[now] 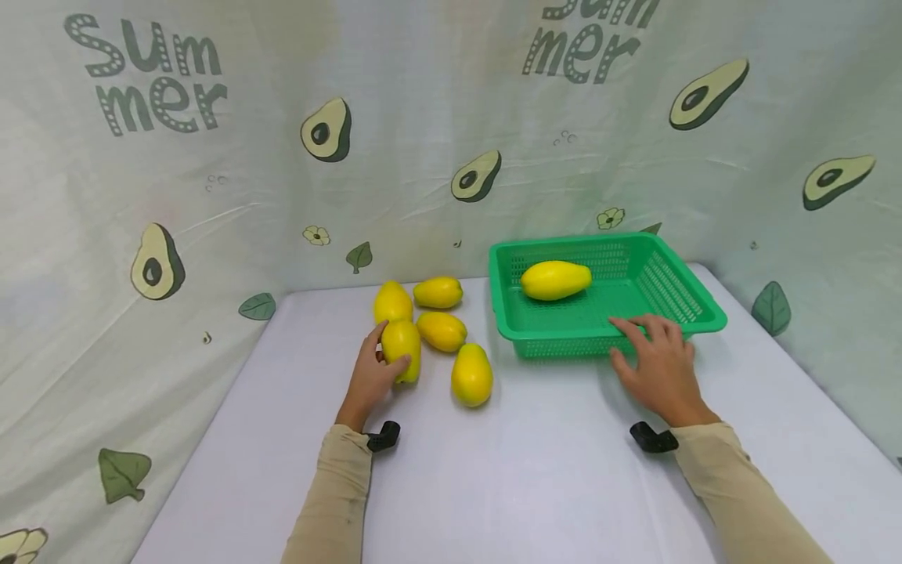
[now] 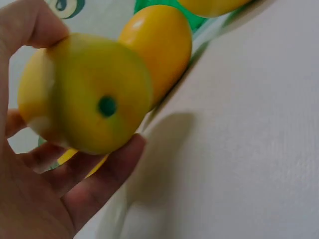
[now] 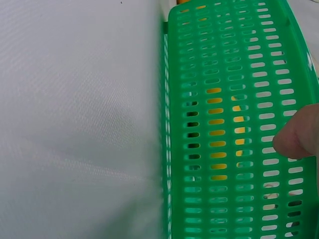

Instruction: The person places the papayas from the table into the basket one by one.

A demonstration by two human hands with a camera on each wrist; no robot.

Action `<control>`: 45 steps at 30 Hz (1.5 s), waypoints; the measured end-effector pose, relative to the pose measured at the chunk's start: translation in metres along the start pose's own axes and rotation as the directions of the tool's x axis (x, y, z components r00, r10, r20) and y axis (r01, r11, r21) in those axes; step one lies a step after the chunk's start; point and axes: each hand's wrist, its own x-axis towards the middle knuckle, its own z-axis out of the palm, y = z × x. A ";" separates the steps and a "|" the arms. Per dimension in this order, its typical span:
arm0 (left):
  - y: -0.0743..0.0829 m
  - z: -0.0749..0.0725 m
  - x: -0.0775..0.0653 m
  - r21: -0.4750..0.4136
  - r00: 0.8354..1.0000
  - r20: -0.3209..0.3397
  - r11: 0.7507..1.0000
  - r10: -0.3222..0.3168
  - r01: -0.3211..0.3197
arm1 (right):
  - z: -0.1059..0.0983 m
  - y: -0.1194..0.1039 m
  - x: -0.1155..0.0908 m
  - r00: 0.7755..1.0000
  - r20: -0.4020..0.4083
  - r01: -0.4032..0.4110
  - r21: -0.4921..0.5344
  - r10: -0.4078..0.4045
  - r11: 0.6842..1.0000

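Observation:
My left hand (image 1: 369,381) holds a yellow papaya (image 1: 402,345) between the thumb and the fingers. In the left wrist view the held papaya (image 2: 79,99) shows a dark round spot on its end, over a shadow on the cloth. Beside and behind it lie several more papayas (image 1: 472,376) on the table. At the right, my right hand (image 1: 658,368) grips the near rim of a green plastic basket (image 1: 564,335), fingers over the rim and thumb (image 3: 296,137) against the slotted outer wall. One papaya (image 1: 556,280) lies inside the basket, towards its left side.
A white cloth covers the table (image 1: 521,486). Behind it hangs a pale curtain (image 1: 402,94) printed with avocados, leaves and lettering, close to the table's back edge. The basket stands at the back right.

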 end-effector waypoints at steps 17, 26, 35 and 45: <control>0.008 0.001 -0.002 0.036 1.000 -0.027 0.999 0.009 -0.008 | 0.006 -0.001 -0.005 1.000 -0.009 0.004 -0.001 -0.004 1.000; 0.018 0.000 0.004 0.055 0.999 -0.007 0.997 0.052 -0.051 | 0.004 -0.001 -0.005 1.000 -0.015 0.006 0.007 -0.005 1.000; 0.031 0.003 0.008 0.078 0.998 0.029 0.995 0.059 -0.061 | 0.001 0.000 -0.002 1.000 -0.017 0.011 -0.004 -0.011 1.000; 0.053 0.008 0.015 0.106 0.992 0.047 0.987 0.118 -0.123 | -0.001 -0.002 0.000 1.000 -0.018 0.003 -0.005 -0.003 1.000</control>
